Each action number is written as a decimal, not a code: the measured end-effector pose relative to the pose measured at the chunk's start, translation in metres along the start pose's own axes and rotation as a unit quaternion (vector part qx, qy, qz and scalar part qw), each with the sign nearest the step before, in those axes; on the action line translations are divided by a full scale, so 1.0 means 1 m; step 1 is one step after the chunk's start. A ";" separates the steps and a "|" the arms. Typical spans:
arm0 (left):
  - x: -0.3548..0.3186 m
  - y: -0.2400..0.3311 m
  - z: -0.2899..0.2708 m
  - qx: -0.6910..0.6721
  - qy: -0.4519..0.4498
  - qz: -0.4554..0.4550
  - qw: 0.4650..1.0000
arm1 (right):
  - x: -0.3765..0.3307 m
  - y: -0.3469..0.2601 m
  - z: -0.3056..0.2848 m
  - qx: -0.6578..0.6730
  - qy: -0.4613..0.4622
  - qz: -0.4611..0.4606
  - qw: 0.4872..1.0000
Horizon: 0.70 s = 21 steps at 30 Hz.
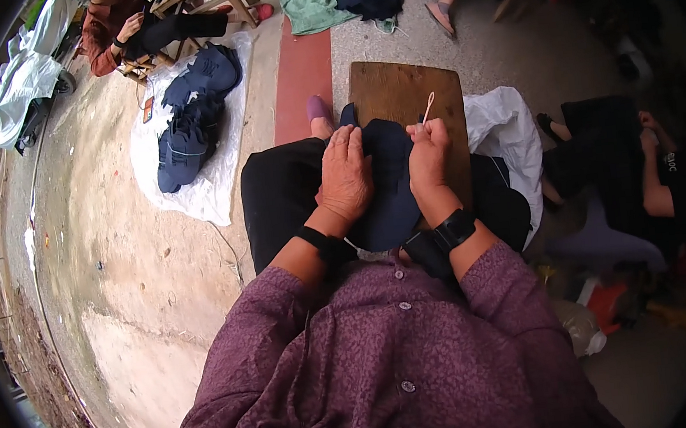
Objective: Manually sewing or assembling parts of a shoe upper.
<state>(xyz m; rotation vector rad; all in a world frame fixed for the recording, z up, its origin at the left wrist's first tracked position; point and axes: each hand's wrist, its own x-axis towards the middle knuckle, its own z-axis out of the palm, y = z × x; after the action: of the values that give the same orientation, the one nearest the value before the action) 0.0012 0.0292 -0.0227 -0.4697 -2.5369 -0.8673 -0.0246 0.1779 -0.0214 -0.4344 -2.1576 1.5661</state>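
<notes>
Two hands work on one dark blue cap (386, 185) that lies on the person's lap, in front of a wooden board (406, 92). The left hand (345, 177) lies flat and spread on the cap's left side, pressing it down, gripping nothing. The right hand (428, 156) sits at the cap's right edge, fingers pinched shut on a thin pale stick (428, 109) that slants up and away over the board. Left of the cap, a white sheet (208, 190) carries a heap of more dark caps (193, 117).
</notes>
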 end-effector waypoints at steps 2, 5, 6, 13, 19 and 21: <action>0.006 0.008 0.015 0.014 -0.036 -0.016 0.999 | -0.009 -0.019 0.009 0.004 -0.040 -0.052 0.998; 0.018 0.004 0.022 0.073 -0.070 -0.059 0.993 | -0.014 0.007 0.011 0.026 -0.083 -0.111 0.990; 0.018 -0.003 0.024 0.036 -0.083 -0.134 0.987 | -0.014 0.010 0.005 0.059 -0.085 -0.119 0.988; 0.029 -0.016 0.031 0.010 -0.122 -0.217 0.969 | 0.019 0.033 -0.007 -0.011 -0.118 -0.115 0.986; 0.040 0.021 0.035 0.090 -0.180 -0.129 0.971 | 0.021 0.023 -0.025 -0.012 -0.127 -0.127 0.984; 0.039 0.018 0.037 0.087 -0.146 -0.134 0.976 | 0.024 0.023 -0.026 0.013 -0.144 -0.112 0.983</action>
<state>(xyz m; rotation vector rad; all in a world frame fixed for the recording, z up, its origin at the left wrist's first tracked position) -0.0348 0.0732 -0.0214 -0.2148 -2.9662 -0.6989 -0.0321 0.2177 -0.0326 0.0489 -2.2983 1.6062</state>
